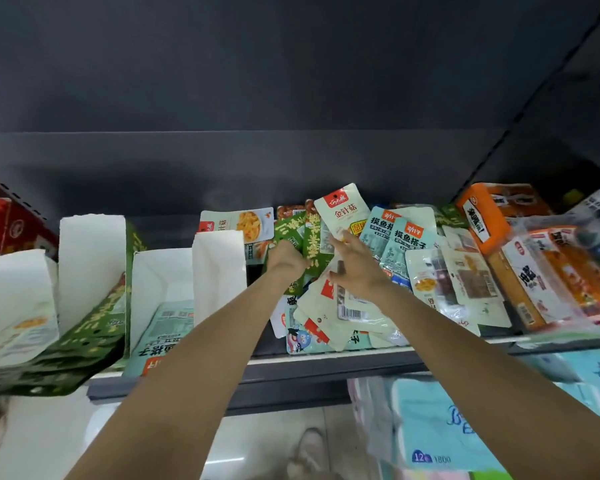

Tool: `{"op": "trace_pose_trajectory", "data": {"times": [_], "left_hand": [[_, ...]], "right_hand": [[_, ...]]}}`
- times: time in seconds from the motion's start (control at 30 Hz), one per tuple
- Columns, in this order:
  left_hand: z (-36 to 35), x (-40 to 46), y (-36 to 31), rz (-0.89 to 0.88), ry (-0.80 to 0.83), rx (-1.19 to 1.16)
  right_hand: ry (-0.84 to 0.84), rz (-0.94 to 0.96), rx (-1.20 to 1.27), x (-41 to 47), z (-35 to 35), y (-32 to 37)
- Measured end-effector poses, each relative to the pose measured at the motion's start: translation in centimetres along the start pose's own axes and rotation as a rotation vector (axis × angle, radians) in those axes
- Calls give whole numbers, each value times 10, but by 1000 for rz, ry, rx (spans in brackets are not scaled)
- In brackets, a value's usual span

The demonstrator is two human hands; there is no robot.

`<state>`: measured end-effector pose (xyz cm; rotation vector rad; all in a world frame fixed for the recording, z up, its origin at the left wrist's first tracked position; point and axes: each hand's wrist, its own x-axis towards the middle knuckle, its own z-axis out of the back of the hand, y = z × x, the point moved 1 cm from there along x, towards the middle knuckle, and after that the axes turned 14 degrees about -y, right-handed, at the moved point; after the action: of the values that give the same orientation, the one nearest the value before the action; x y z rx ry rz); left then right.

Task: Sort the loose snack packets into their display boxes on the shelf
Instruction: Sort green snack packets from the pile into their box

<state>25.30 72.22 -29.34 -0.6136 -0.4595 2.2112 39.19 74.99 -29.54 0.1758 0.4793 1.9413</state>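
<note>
Dark shelf (326, 356): left hand (286, 259) clutching green packets (310, 249) mid-pile, right hand (355, 268) spread over cream packets (343, 306) beside it.

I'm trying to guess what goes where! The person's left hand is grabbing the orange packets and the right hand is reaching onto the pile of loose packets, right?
Nearly. In the head view the left hand is closed on green packets, not orange ones. The orange box sits untouched further right. The rest holds: the right hand is spread open over the loose packets.
</note>
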Motion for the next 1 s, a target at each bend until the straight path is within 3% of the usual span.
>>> {"op": "trace_pose_trajectory", "data": {"times": [0.17, 0.33, 0.4, 0.5, 0.6, 0.7, 0.77, 0.9, 1.0], "left_hand": [[35, -11, -9, 8, 16, -443], [102, -47, -5, 65, 129, -966], [127, -61, 4, 68, 190, -1072], [161, -77, 26, -54, 99, -1062], [195, -89, 59, -202, -162, -981], [223, -96, 103, -389, -400, -713], [239, -100, 132, -479, -458, -568], [266, -103, 184, -531, -522, -516], [276, -94, 216, -527, -456, -441]], "right_hand": [[-36, 71, 106, -6, 11, 4], [-353, 253, 239, -27, 33, 48], [-449, 314, 320, -34, 42, 70], [-525, 316, 397, -46, 56, 105], [-529, 311, 502, -60, 61, 148], [-472, 341, 689, -73, 55, 195], [-417, 346, 742, -76, 45, 223], [-310, 307, 744, -82, 13, 270], [-297, 315, 672, -88, -9, 297]]}}
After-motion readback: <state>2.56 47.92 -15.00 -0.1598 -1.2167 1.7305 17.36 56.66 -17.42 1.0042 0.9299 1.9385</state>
